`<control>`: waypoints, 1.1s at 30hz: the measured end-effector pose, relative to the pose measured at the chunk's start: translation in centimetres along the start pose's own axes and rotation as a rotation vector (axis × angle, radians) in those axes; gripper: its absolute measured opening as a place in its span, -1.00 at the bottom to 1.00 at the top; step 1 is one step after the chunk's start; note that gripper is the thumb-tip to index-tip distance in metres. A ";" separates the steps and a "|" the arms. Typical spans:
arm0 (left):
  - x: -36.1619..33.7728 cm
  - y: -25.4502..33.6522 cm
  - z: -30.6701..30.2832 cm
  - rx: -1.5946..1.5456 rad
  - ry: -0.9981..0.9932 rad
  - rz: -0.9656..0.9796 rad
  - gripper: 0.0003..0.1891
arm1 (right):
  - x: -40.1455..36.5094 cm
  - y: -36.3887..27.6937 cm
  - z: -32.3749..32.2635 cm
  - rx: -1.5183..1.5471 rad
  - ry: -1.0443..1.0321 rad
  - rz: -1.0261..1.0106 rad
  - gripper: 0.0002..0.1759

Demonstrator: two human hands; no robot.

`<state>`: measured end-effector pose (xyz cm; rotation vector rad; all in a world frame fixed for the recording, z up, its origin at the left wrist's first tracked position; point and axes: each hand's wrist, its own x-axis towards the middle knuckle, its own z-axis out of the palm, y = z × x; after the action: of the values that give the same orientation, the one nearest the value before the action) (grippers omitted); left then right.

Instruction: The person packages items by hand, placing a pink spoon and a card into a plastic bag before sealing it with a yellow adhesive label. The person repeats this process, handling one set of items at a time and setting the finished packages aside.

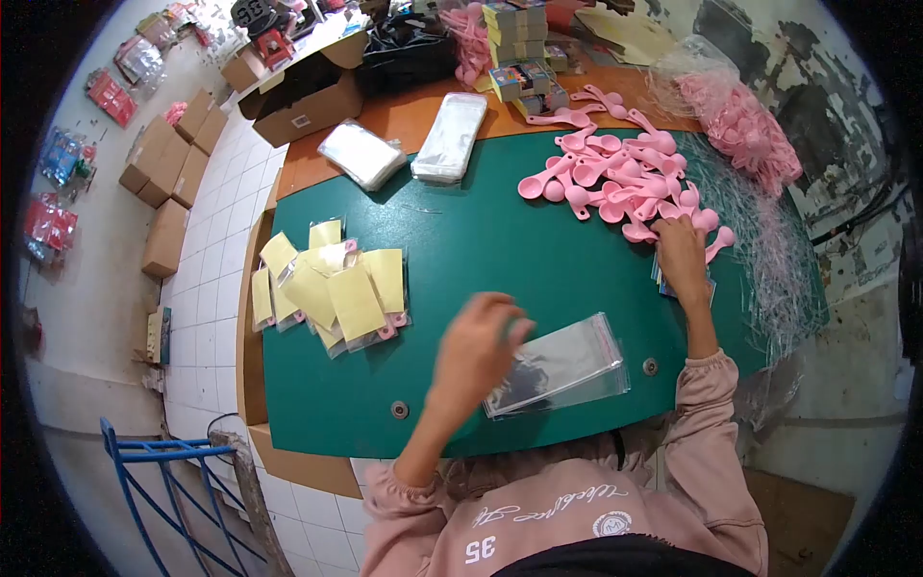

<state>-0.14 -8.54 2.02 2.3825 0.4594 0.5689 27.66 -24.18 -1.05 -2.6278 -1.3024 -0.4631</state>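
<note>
My left hand is over the green table, blurred by motion, beside a small stack of clear plastic bags; its fingers are too smeared to tell what they hold. My right hand reaches to the lower edge of a pile of pink spoons, above some small printed cards. Its fingertips are bent down at the spoons, and what they grip is hidden. To the left lies a heap of packed bags with yellow cards, pink handle ends showing.
Two stacks of clear bags lie at the back of the green table. Behind the spoons stand bundled card stacks. A bag of pink spoons and shredded plastic line the right edge. An open cardboard box sits back left.
</note>
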 end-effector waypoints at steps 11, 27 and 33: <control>3.2 -1.9 4.6 -0.410 -0.447 0.097 -0.77 | 3.0 -6.6 -2.1 0.824 -0.133 -0.120 -0.74; 4.4 -5.4 3.6 -1.010 -0.371 -0.217 -0.68 | 1.1 -6.9 0.7 1.503 -0.310 0.160 -0.74; 4.5 -4.6 3.2 -0.958 -0.396 -0.146 -0.37 | 0.9 -6.4 0.2 1.605 -0.291 0.032 -0.90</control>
<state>4.43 -4.68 -1.99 1.4652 0.1210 0.1614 23.17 -19.58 -0.86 -1.3002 -0.9354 0.7365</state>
